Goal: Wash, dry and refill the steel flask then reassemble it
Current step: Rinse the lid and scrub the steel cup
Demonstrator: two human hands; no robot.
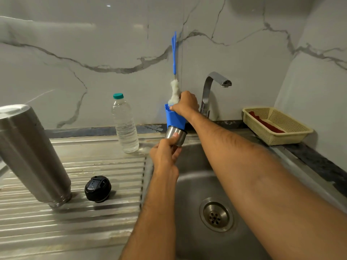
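Head view: over the steel sink basin (189, 184), left hand (165, 152) wrapped around the steel base of the blue-lined steel flask cup (175, 126); right hand (185, 103) pinching the cup's far rim beside the white-bristled, blue-handled bottle brush (174, 91). Best scrubbed with the cup steadied, brush twisted to the bottom. Tall steel flask body (32, 152) and black round lid (97, 188) standing left on the draining board. No readable writing anywhere.
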